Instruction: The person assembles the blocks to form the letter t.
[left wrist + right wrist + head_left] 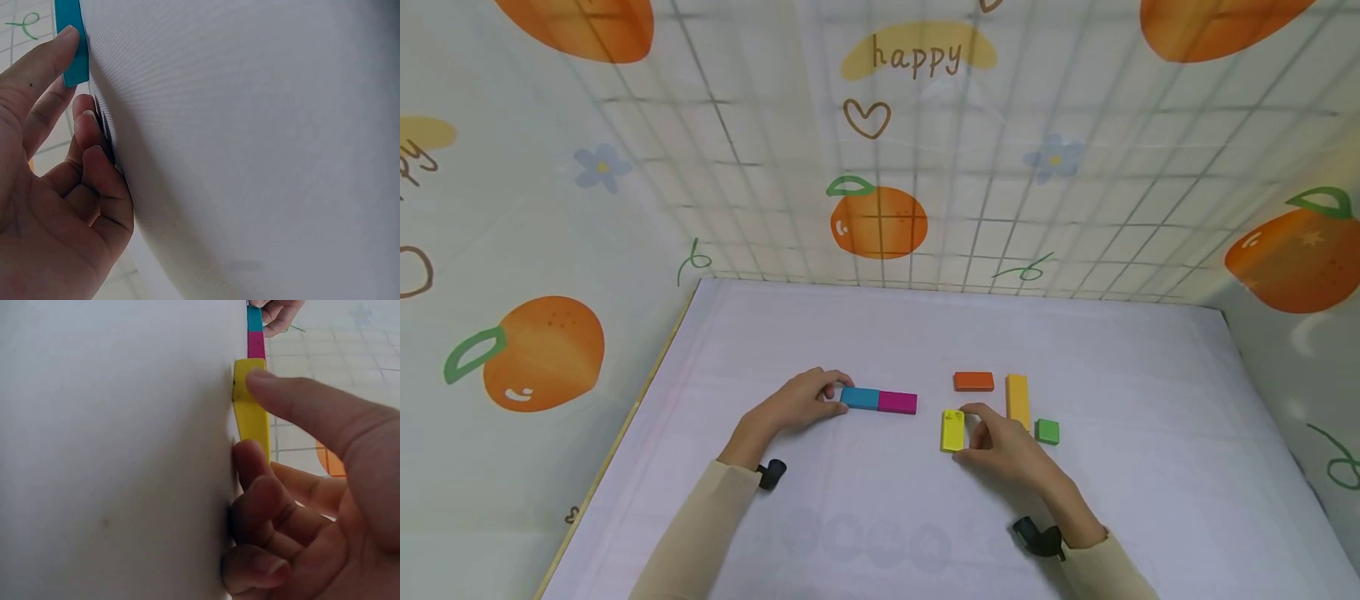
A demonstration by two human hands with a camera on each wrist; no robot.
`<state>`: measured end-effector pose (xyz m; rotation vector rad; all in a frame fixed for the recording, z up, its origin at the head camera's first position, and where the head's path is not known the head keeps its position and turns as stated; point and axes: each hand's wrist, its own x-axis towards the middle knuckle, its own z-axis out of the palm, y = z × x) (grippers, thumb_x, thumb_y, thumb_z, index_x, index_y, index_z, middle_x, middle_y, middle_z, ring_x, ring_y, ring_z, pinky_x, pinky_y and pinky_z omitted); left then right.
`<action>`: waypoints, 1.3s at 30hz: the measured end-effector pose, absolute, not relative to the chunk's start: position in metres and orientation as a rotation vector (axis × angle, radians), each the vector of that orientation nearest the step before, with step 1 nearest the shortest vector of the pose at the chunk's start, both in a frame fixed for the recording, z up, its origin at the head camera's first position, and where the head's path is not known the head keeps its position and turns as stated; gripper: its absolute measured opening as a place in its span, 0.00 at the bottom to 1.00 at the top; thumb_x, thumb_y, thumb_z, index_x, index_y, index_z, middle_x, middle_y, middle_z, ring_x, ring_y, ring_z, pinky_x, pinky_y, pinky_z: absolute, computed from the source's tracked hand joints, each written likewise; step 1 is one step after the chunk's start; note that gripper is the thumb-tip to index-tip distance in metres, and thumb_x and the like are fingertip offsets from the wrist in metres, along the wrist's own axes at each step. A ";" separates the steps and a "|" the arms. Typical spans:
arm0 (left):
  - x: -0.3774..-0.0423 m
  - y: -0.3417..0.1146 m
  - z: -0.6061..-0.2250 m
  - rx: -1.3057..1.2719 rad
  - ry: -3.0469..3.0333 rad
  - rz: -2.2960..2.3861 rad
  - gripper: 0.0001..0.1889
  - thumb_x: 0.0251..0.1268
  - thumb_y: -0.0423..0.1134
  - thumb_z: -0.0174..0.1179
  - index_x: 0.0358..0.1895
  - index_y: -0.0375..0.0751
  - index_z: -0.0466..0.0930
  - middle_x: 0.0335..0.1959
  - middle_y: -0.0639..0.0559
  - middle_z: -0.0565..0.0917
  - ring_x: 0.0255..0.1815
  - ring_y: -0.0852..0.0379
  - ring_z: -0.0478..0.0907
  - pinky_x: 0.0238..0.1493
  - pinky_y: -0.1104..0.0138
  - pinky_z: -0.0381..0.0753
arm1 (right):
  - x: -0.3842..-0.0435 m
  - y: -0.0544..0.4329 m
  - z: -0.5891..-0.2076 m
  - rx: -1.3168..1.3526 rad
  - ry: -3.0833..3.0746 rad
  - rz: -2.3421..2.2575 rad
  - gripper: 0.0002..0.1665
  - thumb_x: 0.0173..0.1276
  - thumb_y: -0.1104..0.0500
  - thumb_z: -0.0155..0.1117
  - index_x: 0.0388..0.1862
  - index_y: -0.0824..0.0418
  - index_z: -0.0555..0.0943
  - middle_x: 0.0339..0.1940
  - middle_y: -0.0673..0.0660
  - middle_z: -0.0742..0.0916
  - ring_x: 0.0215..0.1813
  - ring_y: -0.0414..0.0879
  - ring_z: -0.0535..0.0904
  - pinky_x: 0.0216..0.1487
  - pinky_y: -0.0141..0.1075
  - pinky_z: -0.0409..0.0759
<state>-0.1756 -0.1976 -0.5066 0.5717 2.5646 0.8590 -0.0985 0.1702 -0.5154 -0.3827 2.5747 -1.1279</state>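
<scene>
My left hand (pixel 802 402) pinches the left end of a blue block (pixel 861 399) between thumb and forefinger. A magenta block (pixel 898 402) lies end to end with the blue one, making one straight row. In the left wrist view the thumb presses the blue block (pixel 75 53), while the other fingers curl by the tabletop. My right hand (pixel 1009 450) grips a yellow block (pixel 952 430), thumb near its front end and forefinger at its far end. The yellow block stands apart from the magenta one, to its right and turned crosswise to the row.
Beyond the right hand lie an orange-red block (pixel 973 382), a longer amber block (pixel 1018 398) and a small green block (pixel 1047 432). They rest on a white-covered table (pixel 850 333). A printed curtain (pixel 760 150) rises behind and at both sides.
</scene>
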 end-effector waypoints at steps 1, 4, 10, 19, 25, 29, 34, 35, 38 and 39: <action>-0.176 -0.198 -0.507 0.570 2.567 0.855 0.18 0.66 0.44 0.68 0.58 0.55 0.79 0.35 0.55 0.73 0.36 0.57 0.70 0.39 0.62 0.71 | -0.099 0.170 -0.516 -0.386 2.577 -1.127 0.38 0.59 0.58 0.78 0.66 0.56 0.72 0.28 0.45 0.81 0.31 0.42 0.76 0.36 0.36 0.77; -0.176 -0.198 -0.508 0.565 2.570 0.849 0.18 0.66 0.45 0.68 0.58 0.55 0.79 0.34 0.55 0.73 0.36 0.57 0.70 0.39 0.62 0.72 | -0.099 0.170 -0.517 -0.398 2.592 -1.133 0.37 0.59 0.57 0.78 0.66 0.56 0.73 0.28 0.44 0.81 0.31 0.41 0.76 0.36 0.35 0.77; -0.176 -0.199 -0.510 0.565 2.570 0.855 0.18 0.66 0.44 0.68 0.58 0.55 0.79 0.34 0.56 0.73 0.37 0.56 0.70 0.39 0.61 0.72 | -0.099 0.170 -0.515 -0.395 2.612 -1.169 0.37 0.58 0.58 0.79 0.65 0.58 0.74 0.28 0.45 0.81 0.30 0.41 0.76 0.34 0.34 0.77; -0.175 -0.199 -0.510 0.546 2.567 0.857 0.18 0.66 0.44 0.68 0.58 0.56 0.79 0.35 0.55 0.73 0.37 0.56 0.70 0.40 0.61 0.72 | -0.110 0.163 -0.506 -0.358 2.641 -1.196 0.39 0.57 0.56 0.80 0.67 0.58 0.74 0.29 0.46 0.81 0.29 0.43 0.76 0.31 0.34 0.76; -0.174 -0.198 -0.509 0.544 2.563 0.866 0.18 0.66 0.44 0.68 0.58 0.55 0.79 0.35 0.55 0.73 0.37 0.56 0.70 0.40 0.61 0.71 | -0.118 0.157 -0.502 -0.382 2.649 -1.231 0.40 0.56 0.55 0.80 0.67 0.58 0.74 0.31 0.47 0.81 0.31 0.44 0.76 0.32 0.34 0.77; -0.174 -0.199 -0.509 0.543 2.562 0.873 0.18 0.66 0.44 0.68 0.58 0.56 0.79 0.34 0.55 0.73 0.36 0.56 0.70 0.40 0.61 0.71 | -0.123 0.153 -0.501 -0.417 2.636 -1.269 0.38 0.57 0.54 0.80 0.65 0.57 0.75 0.32 0.47 0.82 0.32 0.44 0.77 0.33 0.35 0.77; -0.174 -0.199 -0.509 0.553 2.565 0.875 0.18 0.65 0.44 0.69 0.57 0.56 0.79 0.34 0.55 0.73 0.37 0.56 0.70 0.40 0.61 0.72 | -0.133 0.144 -0.497 -0.444 2.638 -1.275 0.37 0.57 0.52 0.79 0.64 0.54 0.76 0.31 0.46 0.82 0.29 0.43 0.78 0.31 0.36 0.76; -0.174 -0.199 -0.509 0.556 2.565 0.874 0.18 0.65 0.44 0.69 0.57 0.56 0.79 0.34 0.55 0.73 0.37 0.56 0.70 0.40 0.61 0.72 | -0.136 0.141 -0.496 -0.445 2.641 -1.270 0.37 0.58 0.52 0.79 0.65 0.54 0.75 0.31 0.46 0.82 0.28 0.43 0.77 0.30 0.36 0.76; -0.174 -0.199 -0.507 0.559 2.563 0.873 0.18 0.66 0.44 0.68 0.58 0.55 0.79 0.35 0.55 0.73 0.37 0.56 0.70 0.40 0.61 0.72 | -0.142 0.134 -0.494 -0.436 2.640 -1.266 0.37 0.58 0.51 0.79 0.65 0.53 0.75 0.31 0.47 0.82 0.27 0.44 0.76 0.29 0.36 0.75; -0.174 -0.198 -0.507 0.558 2.561 0.873 0.18 0.66 0.44 0.68 0.58 0.55 0.79 0.35 0.55 0.73 0.37 0.56 0.70 0.40 0.61 0.72 | -0.144 0.131 -0.493 -0.429 2.641 -1.259 0.37 0.58 0.51 0.78 0.65 0.53 0.75 0.31 0.47 0.82 0.28 0.44 0.76 0.30 0.36 0.75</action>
